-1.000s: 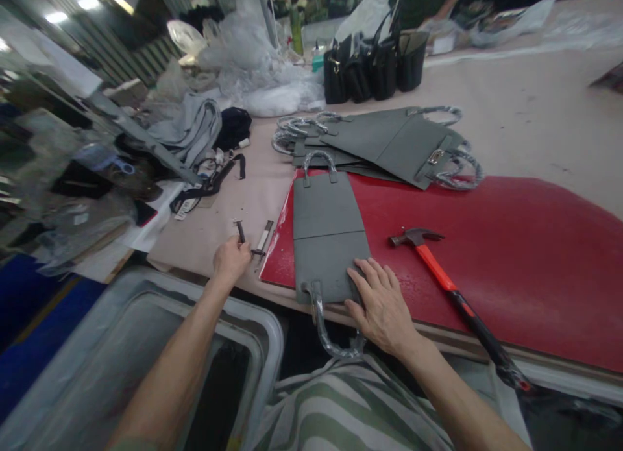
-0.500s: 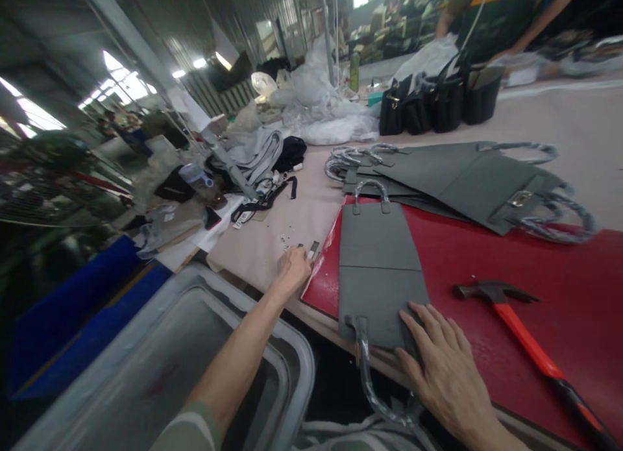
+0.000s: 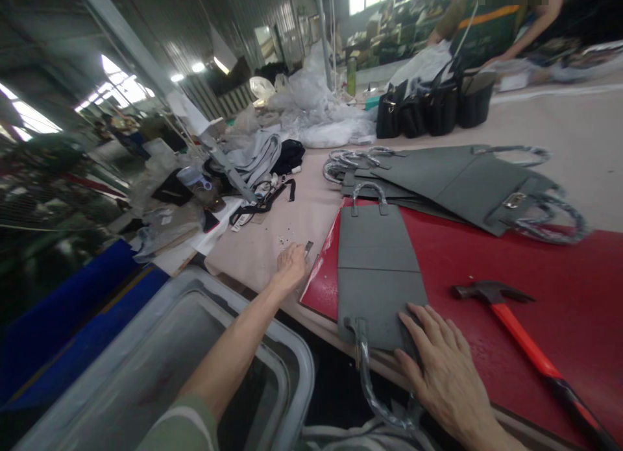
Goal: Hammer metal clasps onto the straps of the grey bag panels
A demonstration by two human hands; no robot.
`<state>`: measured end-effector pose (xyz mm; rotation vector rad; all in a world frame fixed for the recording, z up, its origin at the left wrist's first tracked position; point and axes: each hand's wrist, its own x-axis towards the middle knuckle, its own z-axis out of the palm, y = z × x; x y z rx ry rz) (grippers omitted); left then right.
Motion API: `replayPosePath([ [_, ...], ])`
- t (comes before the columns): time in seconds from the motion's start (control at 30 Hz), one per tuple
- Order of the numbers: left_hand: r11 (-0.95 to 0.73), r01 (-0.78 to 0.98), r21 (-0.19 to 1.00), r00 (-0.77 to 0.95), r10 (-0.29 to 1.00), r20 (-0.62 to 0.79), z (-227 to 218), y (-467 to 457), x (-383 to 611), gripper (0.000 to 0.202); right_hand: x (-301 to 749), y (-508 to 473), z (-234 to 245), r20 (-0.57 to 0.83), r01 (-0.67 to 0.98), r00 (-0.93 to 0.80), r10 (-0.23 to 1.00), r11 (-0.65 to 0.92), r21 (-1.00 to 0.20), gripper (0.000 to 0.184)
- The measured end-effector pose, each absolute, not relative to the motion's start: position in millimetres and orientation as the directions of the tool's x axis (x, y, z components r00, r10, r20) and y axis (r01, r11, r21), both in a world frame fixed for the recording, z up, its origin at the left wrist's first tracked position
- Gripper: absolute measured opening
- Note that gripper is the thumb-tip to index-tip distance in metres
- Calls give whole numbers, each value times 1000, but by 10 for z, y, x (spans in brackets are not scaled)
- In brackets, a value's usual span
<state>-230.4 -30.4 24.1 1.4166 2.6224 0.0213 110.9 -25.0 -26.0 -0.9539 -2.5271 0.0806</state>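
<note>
Head view: we have the grey bag panel (image 3: 379,243) lying flat on the red board (image 3: 487,256), near the edge of the tabletop (image 3: 311,211), with its near handle (image 3: 366,374) hanging over. Our right hand (image 3: 445,366) is spread on the panel's near right corner; our left hand (image 3: 292,266) curls at a metal strip (image 3: 308,246) left of the board, and we cannot tell whether it grips anything. A snag on that hanging handle could drag the panel askew. Moving right, we could bump the hammer (image 3: 520,334); a careless left sweep could knock the small bits (image 3: 282,241) into the grey bin (image 3: 296,353) just beside the edge, whose shadowed contents we cannot make out. Farther off, black bags (image 3: 440,107) stand upright, their insides hidden from us.
</note>
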Motion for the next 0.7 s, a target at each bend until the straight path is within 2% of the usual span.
replayPosePath([
  [0.27,549,828,117,-508,822,-259,206,-242,-2331,19,1102,-244,-243,378,615,-669,640,762,-202,43],
  [0.7,596,794,117,-547,786,-289,223,-194,-2386,20,1079,-278,-167,314,628,-660,682,731,-269,42],
])
